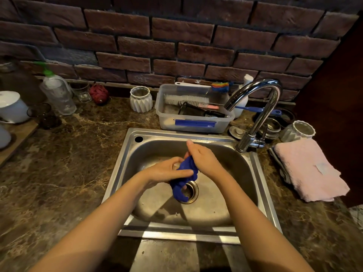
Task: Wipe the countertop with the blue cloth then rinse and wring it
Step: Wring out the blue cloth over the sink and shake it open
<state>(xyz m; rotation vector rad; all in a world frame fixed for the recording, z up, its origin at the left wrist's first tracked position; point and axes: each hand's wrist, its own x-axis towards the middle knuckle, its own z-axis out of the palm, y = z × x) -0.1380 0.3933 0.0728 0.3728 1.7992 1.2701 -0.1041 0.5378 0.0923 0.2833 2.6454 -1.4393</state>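
Observation:
The blue cloth (182, 181) is bunched and twisted between both hands over the steel sink (261, 173), just above the drain (191, 191). My left hand (167, 170) grips its lower part from the left, thumb across the front. My right hand (204, 159) grips the upper part from the right. The loose end of the cloth hangs down toward the drain. The chrome faucet (257, 107) arches over the sink's back right corner; no water shows at its spout. The brown marble countertop (64, 163) surrounds the sink.
A clear plastic tub (194, 122) with brushes stands behind the sink. A folded pink towel (310, 169) lies at the right. White ribbed cups (141, 99) (298, 131), a spray bottle (57, 91), glasses and a white pot (11, 107) stand along the back and left.

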